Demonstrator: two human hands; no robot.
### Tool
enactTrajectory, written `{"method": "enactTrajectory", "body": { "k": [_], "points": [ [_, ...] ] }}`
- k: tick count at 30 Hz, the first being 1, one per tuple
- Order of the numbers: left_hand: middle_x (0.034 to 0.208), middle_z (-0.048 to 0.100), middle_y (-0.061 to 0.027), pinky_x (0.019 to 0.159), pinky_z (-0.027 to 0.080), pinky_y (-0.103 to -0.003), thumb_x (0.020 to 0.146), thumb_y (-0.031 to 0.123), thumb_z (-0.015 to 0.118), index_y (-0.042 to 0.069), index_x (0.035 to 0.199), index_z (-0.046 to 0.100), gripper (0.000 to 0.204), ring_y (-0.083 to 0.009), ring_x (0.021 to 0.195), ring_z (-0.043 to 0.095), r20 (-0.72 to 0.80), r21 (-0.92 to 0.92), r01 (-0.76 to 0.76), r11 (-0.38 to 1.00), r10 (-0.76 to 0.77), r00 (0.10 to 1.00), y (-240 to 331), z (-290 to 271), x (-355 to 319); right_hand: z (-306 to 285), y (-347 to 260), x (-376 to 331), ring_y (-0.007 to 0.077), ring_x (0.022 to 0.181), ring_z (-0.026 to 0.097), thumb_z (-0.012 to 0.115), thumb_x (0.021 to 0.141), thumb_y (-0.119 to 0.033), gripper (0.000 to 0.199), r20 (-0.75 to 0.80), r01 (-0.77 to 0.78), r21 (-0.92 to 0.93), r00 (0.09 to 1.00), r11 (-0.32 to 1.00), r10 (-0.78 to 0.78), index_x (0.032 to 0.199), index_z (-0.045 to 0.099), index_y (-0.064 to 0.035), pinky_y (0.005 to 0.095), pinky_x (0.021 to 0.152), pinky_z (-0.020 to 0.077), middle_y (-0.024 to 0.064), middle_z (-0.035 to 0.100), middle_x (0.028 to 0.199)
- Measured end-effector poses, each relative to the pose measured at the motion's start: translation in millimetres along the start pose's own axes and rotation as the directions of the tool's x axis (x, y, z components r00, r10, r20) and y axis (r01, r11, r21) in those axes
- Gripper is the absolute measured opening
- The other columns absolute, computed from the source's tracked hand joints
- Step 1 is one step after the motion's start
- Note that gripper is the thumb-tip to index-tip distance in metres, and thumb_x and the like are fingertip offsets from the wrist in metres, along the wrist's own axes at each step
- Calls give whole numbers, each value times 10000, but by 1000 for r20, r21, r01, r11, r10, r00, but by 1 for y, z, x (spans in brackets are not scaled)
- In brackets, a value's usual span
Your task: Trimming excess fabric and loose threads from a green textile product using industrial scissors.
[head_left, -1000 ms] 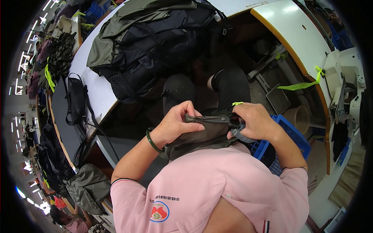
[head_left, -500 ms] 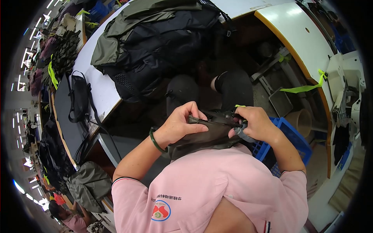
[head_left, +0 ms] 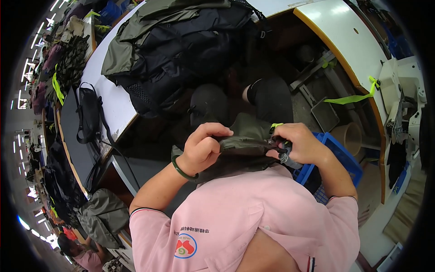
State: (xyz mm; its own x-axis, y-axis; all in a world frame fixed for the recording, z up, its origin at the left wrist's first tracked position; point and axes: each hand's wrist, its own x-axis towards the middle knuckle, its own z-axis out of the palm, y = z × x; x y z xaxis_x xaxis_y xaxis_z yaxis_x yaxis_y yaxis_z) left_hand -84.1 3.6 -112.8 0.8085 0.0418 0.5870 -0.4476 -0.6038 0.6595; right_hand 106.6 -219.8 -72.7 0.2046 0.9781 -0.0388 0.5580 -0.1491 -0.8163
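A dark olive fabric piece, perhaps part of a bag, hangs across my lap between both hands. My left hand, with a green bangle at the wrist, is closed on its left edge, the fingers curled in. My right hand is closed at the right end of the fabric. A small tool with a grey, partly see-through part sticks out of that hand; its kind I cannot make out. A bright yellow-green bit shows beside the index finger.
Black and olive backpacks lie heaped on the white table ahead. A blue plastic crate stands by my right arm, near a sewing machine. More fabric lies at the left, where another person sits farther off.
The fabric has been turned and spread, so a broad olive flap now stands up between my hands. My left fingers have curled in from a pinch; the right hand keeps its grip.
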Motion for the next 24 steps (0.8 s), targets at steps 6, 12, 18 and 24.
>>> {"method": "enactTrajectory", "body": {
  "k": [6,12,18,24],
  "points": [
    [1071,591,-179,755,554,-301,636,-204,637,57,706,425,344,-266,910,652,-70,-65,37,997,-41,997,1,2,7,-19,5,1,307,696,604,775,615,-110,305,-146,125,-414,968,902,-202,838,583,-31,379,600,486,93,590,719],
    [1050,604,-169,768,554,-310,709,-141,705,73,711,408,366,-248,905,662,43,-150,117,982,-112,993,3,8,18,14,8,0,337,738,631,746,651,-15,302,-104,51,15,993,999,-50,906,585,-2,369,645,506,157,611,789],
    [1021,600,-87,783,493,-258,779,35,762,59,929,522,284,-175,855,608,-120,-178,211,961,-234,965,-29,-31,54,-12,15,-39,165,681,620,758,717,-7,204,-365,46,166,931,985,18,831,593,-44,290,634,501,61,607,755],
    [850,606,-30,701,477,-256,880,138,706,31,1032,561,236,-106,749,560,-676,-58,480,875,-389,626,-169,-149,77,-100,32,-292,266,1180,510,586,824,-231,529,-829,-172,-383,498,907,-256,1280,521,29,402,1040,356,126,600,1209]
  ]
}}
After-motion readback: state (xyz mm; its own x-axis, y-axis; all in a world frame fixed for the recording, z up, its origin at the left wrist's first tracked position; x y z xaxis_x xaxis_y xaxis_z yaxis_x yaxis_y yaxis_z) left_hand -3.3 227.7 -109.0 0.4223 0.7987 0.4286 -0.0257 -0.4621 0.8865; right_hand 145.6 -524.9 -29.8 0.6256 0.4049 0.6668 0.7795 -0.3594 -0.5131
